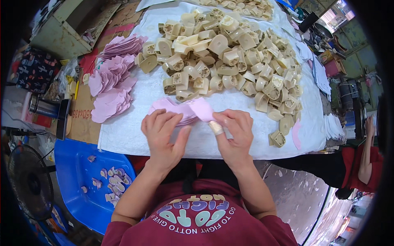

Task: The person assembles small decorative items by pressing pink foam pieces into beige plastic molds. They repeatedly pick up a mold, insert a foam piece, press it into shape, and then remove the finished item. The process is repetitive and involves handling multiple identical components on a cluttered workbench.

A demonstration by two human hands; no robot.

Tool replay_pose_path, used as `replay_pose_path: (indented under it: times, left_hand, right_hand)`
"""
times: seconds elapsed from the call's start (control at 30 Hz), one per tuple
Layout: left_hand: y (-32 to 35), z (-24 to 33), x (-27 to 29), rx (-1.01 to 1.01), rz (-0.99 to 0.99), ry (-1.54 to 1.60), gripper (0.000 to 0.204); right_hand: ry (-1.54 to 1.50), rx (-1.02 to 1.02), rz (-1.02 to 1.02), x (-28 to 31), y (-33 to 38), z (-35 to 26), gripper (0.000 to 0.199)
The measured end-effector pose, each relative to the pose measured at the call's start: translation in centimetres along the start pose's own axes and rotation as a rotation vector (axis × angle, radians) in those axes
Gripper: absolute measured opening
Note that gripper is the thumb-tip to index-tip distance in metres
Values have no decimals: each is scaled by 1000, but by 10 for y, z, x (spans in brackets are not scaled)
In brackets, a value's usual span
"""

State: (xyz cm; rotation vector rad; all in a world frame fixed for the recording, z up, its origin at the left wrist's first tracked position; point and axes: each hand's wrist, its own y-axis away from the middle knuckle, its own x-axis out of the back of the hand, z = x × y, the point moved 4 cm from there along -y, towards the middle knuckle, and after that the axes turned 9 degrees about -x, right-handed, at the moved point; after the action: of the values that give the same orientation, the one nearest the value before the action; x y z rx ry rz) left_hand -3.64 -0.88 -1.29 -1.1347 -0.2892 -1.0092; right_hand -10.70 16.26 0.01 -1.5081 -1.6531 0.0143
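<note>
Left hand (162, 133) fingers curl closed over a small stack of pink sheets (182, 110) on the white cloth (123, 135); right hand (234, 131) pinches the top sheet's edge. They look light, floppy, best peeled from a corner

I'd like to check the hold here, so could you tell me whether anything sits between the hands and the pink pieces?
Nothing visible does. Both the left hand and the right hand already grip the pink pieces directly, just above the white sheet. The beige heel pile lies farther back, apart from them.
</note>
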Motion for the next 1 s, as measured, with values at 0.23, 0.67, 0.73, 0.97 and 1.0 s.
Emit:
replay_pose_path:
  times: [0.23,0.67,0.73,0.97,1.0]
  left_hand:
    - [18,24,-25,611,84,998,25]
    - [14,26,-35,712,-265,933,12]
    - [7,29,-30,519,-374,749,11]
    - [-2,37,-21,212,-516,515,7]
    - [0,37,-21,218,-532,525,7]
  right_hand:
    - [-5,41,-17,10,17,-10,28]
    - [78,93,-371,18,6,-19,18]
    - [100,75,-448,18,6,-16,17]
    - [144,62,-702,16,7,-20,15]
    - [125,66,-703,15,8,-19,14]
